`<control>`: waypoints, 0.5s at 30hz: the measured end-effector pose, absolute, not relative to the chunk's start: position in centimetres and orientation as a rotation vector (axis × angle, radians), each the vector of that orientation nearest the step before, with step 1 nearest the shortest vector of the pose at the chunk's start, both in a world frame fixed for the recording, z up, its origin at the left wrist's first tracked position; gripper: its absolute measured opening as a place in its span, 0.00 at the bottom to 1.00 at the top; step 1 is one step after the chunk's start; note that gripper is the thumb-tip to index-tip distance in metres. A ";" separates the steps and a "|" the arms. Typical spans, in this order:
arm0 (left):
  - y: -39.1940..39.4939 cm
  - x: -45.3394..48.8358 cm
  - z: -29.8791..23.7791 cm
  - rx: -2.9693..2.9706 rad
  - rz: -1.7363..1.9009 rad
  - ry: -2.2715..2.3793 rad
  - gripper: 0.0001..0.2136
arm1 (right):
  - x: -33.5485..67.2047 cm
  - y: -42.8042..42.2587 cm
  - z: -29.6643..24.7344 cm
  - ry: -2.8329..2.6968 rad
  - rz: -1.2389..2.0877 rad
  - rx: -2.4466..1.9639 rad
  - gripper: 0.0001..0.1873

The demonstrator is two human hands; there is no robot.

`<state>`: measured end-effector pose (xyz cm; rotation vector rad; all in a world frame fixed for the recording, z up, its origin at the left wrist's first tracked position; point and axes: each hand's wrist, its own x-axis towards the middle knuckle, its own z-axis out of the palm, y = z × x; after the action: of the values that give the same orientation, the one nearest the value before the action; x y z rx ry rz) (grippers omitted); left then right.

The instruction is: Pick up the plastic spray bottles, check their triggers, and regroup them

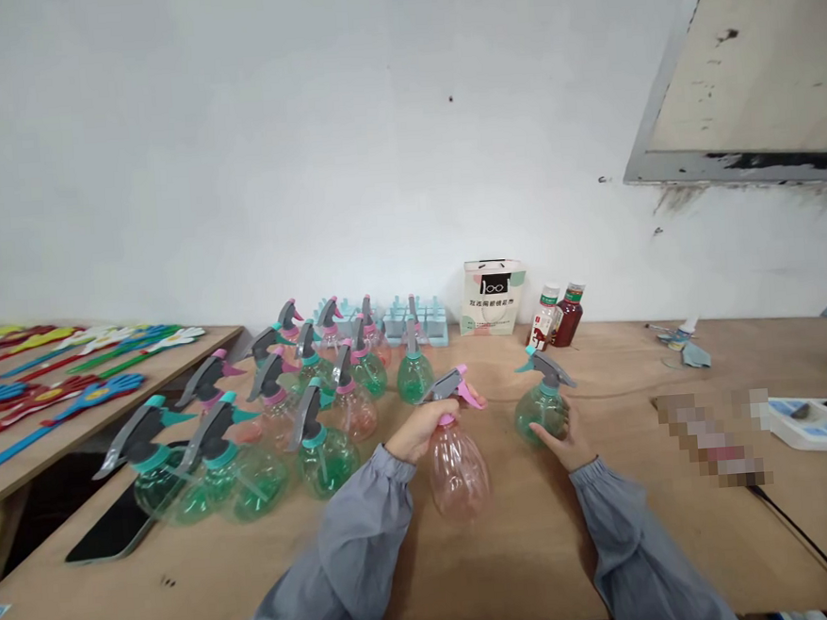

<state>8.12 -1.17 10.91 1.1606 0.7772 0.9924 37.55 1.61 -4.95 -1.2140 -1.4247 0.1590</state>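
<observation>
My left hand (422,429) is closed around the neck of a pink spray bottle (457,467) with a grey and pink trigger head, held just above the wooden table (515,548). To the right, my right hand (566,443) grips the round body of a green spray bottle (542,407) that has a grey and teal trigger and stands on the table. Both arms wear grey sleeves.
Several green and pink spray bottles (299,403) crowd the table's left half. A black phone (117,529) lies at the left front. A white box (492,297), two drink bottles (557,316) and blue trays (425,323) stand by the wall. Colourful hand clappers (56,373) cover a side table. A white device (822,421) with a cable sits right.
</observation>
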 end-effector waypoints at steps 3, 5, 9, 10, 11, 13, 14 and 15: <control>-1.1 8.1 10.9 1.157 1.014 0.775 0.05 | 37.4 1.6 -5.1 -1.399 0.228 -1.202 0.43; -1.2 8.0 10.9 1.151 0.954 0.783 0.04 | 37.3 1.6 -5.2 -1.382 0.251 -1.203 0.44; -1.2 7.8 10.7 1.207 0.821 0.751 0.06 | 37.4 1.8 -5.3 -1.385 0.276 -1.209 0.43; -1.2 7.8 10.7 1.223 0.833 0.750 0.07 | 37.4 1.8 -5.4 -1.392 0.280 -1.207 0.43; -1.2 7.9 10.7 1.232 0.861 0.751 0.08 | 37.4 1.9 -5.4 -1.399 0.279 -1.206 0.43; -1.1 7.9 10.7 1.224 0.935 0.756 0.08 | 37.4 1.9 -5.4 -1.416 0.246 -1.207 0.42; -1.0 8.0 10.7 1.206 0.964 0.759 0.07 | 37.4 1.9 -5.4 -1.427 0.210 -1.210 0.42; -0.9 8.0 10.7 1.183 0.983 0.762 0.06 | 37.4 1.8 -5.4 -1.435 0.169 -1.214 0.41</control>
<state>8.02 -0.94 10.73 1.1830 0.7619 0.9828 37.39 1.83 -5.43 -1.2142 -1.4354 0.1692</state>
